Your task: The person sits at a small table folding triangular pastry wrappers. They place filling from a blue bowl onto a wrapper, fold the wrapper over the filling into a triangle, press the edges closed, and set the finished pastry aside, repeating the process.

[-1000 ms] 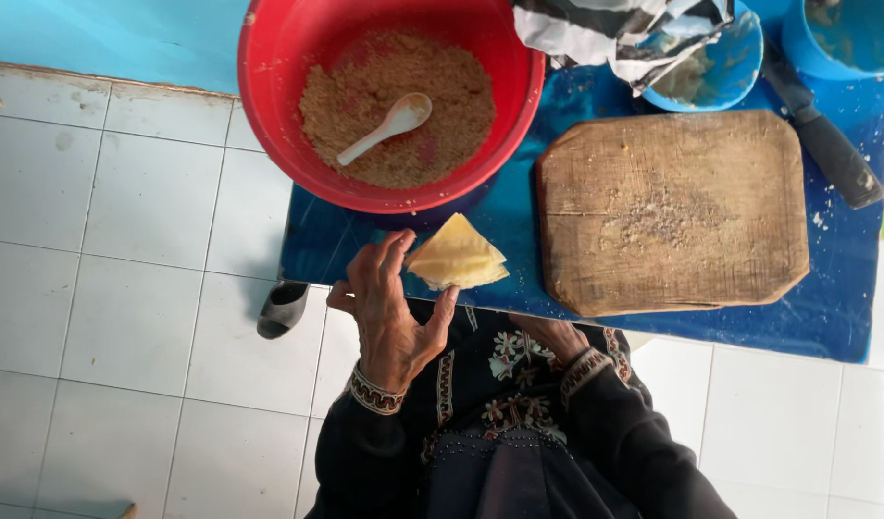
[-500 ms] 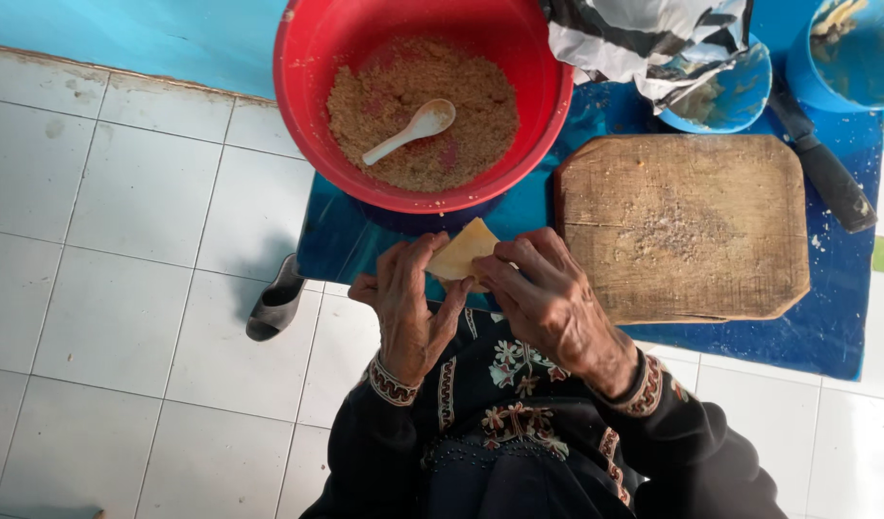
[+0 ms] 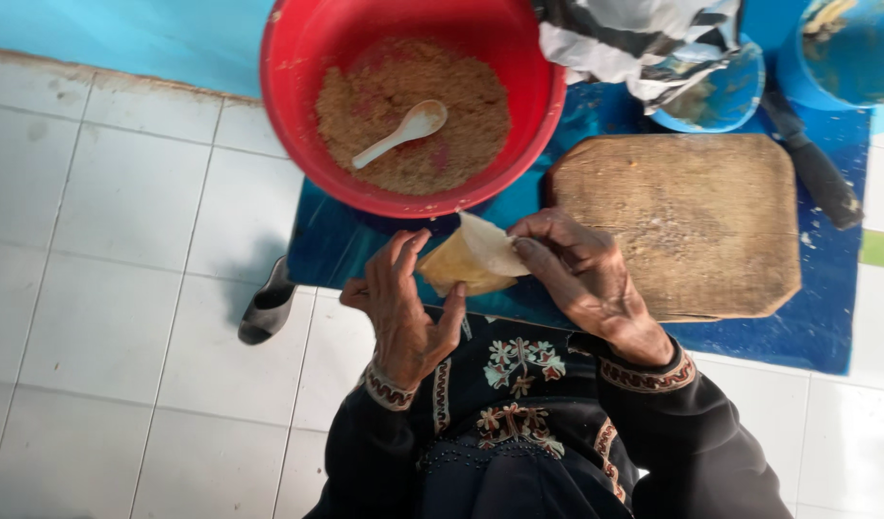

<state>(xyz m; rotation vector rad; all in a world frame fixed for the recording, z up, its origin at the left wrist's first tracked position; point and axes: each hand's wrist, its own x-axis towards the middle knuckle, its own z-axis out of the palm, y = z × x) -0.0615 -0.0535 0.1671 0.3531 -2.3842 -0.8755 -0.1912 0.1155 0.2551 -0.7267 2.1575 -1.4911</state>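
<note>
Both my hands hold a thin pale pastry sheet [image 3: 473,258] folded into a cone-like pocket, just below the red bowl. My left hand [image 3: 403,308] cups it from beneath with the fingers spread. My right hand [image 3: 581,274] pinches its upper flap from the right side. The big red bowl [image 3: 288,115] holds a brown crumbly filling [image 3: 461,125] with a white spoon [image 3: 398,133] lying in it. Black sleeves with embroidered cuffs cover my arms.
A worn wooden cutting board [image 3: 692,216] lies to the right on a blue mat [image 3: 797,327]. Behind it are a blue dish [image 3: 721,96] under a striped cloth [image 3: 634,43], a blue container [image 3: 850,48] and a dark-handled knife [image 3: 817,173]. A dark sandal [image 3: 267,309] sits on the white tiled floor.
One second ago only my left hand held the folded sheet. My right hand then came up and took hold of its flap, and it now folds the sheet.
</note>
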